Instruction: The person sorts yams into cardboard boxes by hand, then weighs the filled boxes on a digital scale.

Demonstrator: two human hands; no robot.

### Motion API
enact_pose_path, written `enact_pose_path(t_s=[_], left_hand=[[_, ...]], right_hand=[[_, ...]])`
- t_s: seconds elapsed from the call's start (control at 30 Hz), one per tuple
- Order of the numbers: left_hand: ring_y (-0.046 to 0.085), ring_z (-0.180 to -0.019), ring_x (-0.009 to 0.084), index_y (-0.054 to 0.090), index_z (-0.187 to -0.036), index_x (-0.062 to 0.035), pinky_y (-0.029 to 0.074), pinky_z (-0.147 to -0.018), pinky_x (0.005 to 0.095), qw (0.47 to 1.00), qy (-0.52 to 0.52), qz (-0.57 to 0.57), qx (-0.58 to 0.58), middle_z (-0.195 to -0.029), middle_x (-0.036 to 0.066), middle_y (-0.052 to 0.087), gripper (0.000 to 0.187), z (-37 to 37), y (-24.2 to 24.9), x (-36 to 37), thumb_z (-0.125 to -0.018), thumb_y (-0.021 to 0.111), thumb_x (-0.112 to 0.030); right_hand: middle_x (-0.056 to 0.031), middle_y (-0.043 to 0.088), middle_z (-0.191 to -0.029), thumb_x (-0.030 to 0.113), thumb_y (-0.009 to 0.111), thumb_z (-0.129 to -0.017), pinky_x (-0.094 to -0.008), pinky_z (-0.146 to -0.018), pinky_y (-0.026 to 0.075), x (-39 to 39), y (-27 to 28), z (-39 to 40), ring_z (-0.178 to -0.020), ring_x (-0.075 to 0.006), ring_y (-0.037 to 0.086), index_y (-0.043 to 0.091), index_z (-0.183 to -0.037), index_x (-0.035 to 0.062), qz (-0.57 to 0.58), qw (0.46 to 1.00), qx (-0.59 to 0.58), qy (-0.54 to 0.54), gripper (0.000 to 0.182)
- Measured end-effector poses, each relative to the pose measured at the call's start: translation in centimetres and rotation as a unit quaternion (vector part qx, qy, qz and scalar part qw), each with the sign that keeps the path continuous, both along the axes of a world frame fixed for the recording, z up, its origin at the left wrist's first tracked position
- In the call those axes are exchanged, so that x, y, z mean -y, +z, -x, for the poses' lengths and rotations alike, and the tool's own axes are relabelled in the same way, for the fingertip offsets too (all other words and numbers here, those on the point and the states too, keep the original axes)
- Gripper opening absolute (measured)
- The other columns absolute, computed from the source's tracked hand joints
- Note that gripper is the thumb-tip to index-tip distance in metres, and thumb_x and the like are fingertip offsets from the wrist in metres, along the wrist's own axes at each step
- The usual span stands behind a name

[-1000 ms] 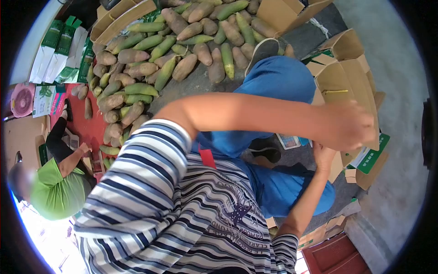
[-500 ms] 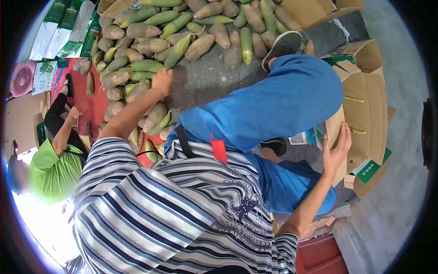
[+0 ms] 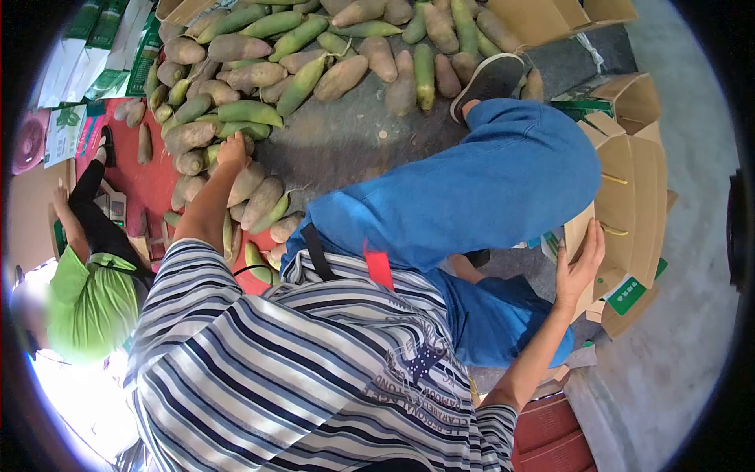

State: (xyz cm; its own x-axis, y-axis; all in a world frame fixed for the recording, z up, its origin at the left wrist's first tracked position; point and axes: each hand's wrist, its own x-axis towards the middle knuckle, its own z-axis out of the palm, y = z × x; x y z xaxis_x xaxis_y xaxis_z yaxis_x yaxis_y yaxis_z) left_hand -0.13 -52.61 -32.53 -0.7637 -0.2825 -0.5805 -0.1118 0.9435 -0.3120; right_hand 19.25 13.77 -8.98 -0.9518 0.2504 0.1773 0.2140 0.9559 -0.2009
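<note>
My left hand (image 3: 233, 152) lies on the heap of radishes, its fingers bent over a brownish radish (image 3: 248, 145) that is mostly hidden beneath it. A larger radish (image 3: 248, 184) sits just below that hand, beside my forearm. Green and earth-brown radishes (image 3: 253, 113) spread around and above it. On the other side, my right hand (image 3: 580, 263) grips the near wall of an open cardboard box (image 3: 635, 197), with thumb and fingers on either side of the edge. What is inside the box is mostly hidden.
A person in a green shirt (image 3: 90, 303) sits at the left. Green-and-white cartons (image 3: 118, 55) stand at the upper left, by a pink fan (image 3: 30, 140). Another open carton (image 3: 543, 20) is at the top. My bent leg (image 3: 464, 173) lies between the heap and the box.
My left hand has moved left, from the heap's edge onto a radish. My right hand stays on the box. The person in green has drawn an arm back to the left.
</note>
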Motion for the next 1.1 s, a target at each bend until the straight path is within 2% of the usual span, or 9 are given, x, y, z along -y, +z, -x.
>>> enact_pose_path(t_s=[0.33,0.43,0.63,0.67,0.77,0.83,0.9,0.97,1.1], left_hand=[[0.051,-0.116,0.0355,0.038,-0.131,-0.0014,0.044,-0.094,0.0426,0.957,-0.145,-0.200,-0.150,-0.122,0.020,0.054,0.076,0.7,3.3,-6.2,-0.070,0.075,-0.024],[0.056,-0.109,0.0383,0.042,-0.128,0.0010,0.046,-0.092,0.0430,0.900,-0.121,-0.351,-0.229,-0.110,0.024,0.060,0.073,2.8,3.8,-12.8,-0.070,0.073,-0.030],[0.058,-0.113,0.0341,0.036,-0.138,0.0033,0.045,-0.096,0.0380,0.790,0.002,-0.589,-0.172,-0.117,0.028,0.059,0.086,7.2,5.8,-18.3,-0.075,0.075,-0.040],[0.055,-0.118,0.0338,0.033,-0.140,0.0039,0.044,-0.099,0.0379,0.813,0.034,-0.571,-0.109,-0.124,0.028,0.056,0.090,7.2,6.8,-17.2,-0.076,0.075,-0.043],[0.053,-0.120,0.0375,0.035,-0.137,0.0052,0.045,-0.098,0.0411,0.895,-0.086,-0.437,-0.021,-0.128,0.026,0.054,0.088,5.3,1.7,-9.5,-0.075,0.075,-0.042],[0.052,-0.119,0.0392,0.040,-0.135,0.0006,0.046,-0.096,0.0449,0.947,-0.168,-0.262,0.084,-0.132,0.024,0.051,0.080,1.7,-0.7,-4.8,-0.074,0.076,-0.035],[0.053,-0.118,0.0376,0.038,-0.138,-0.0097,0.046,-0.095,0.0464,0.976,-0.122,-0.079,0.164,-0.132,0.020,0.049,0.081,-2.3,-2.1,-2.6,-0.071,0.078,-0.029],[0.055,-0.112,0.0407,0.027,-0.144,-0.0151,0.047,-0.093,0.0505,0.981,-0.169,-0.042,0.083,-0.120,0.022,0.052,0.096,-4.9,-1.7,-1.6,-0.065,0.081,-0.027],[0.052,-0.116,0.0386,0.024,-0.145,-0.0179,0.046,-0.094,0.0490,0.990,-0.107,-0.044,0.075,-0.126,0.021,0.050,0.096,-4.8,-1.7,-2.1,-0.067,0.079,-0.026]], right_hand=[[-0.0175,0.045,-0.139,0.018,0.069,-0.076,-0.0449,-0.107,0.034,0.0,-0.1,0.0,-0.127,-0.0363,0.043,0.047,-0.138,0.0065,-0.006,1.000,-0.001,-0.006,0.067],[-0.0174,0.045,-0.138,0.018,0.069,-0.076,-0.0447,-0.108,0.034,0.2,0.1,0.0,-0.127,-0.0358,0.043,0.047,-0.138,0.0067,0.002,1.000,-0.001,-0.005,0.067],[-0.0173,0.046,-0.138,0.017,0.069,-0.076,-0.0444,-0.107,0.034,0.0,0.0,-0.1,-0.127,-0.0356,0.043,0.048,-0.138,0.0069,-0.002,1.000,0.001,-0.004,0.066],[-0.0173,0.046,-0.138,0.016,0.069,-0.076,-0.0444,-0.107,0.033,0.0,-0.1,0.0,-0.127,-0.0357,0.043,0.047,-0.138,0.0071,-0.003,1.000,-0.004,-0.001,0.066],[-0.0173,0.046,-0.138,0.016,0.069,-0.076,-0.0444,-0.108,0.033,0.2,-0.3,0.0,-0.127,-0.0358,0.042,0.047,-0.138,0.0077,-0.003,1.000,-0.012,-0.001,0.067],[-0.0173,0.046,-0.138,0.016,0.069,-0.075,-0.0442,-0.108,0.033,0.2,-0.3,-0.2,-0.128,-0.0358,0.042,0.047,-0.138,0.0080,-0.002,1.000,-0.009,-0.006,0.068],[-0.0173,0.045,-0.138,0.016,0.069,-0.074,-0.0441,-0.108,0.033,0.1,-0.2,-0.2,-0.127,-0.0358,0.042,0.047,-0.139,0.0077,-0.005,1.000,-0.005,-0.007,0.068],[-0.0174,0.045,-0.138,0.016,0.069,-0.074,-0.0439,-0.108,0.033,0.0,-0.2,0.0,-0.127,-0.0359,0.042,0.047,-0.139,0.0075,-0.007,1.000,-0.003,-0.008,0.069],[-0.0168,0.045,-0.139,0.015,0.068,-0.076,-0.0429,-0.109,0.032,0.0,0.0,0.0,-0.129,-0.0345,0.042,0.046,-0.139,0.0080,-0.005,1.000,0.003,-0.006,0.067]])
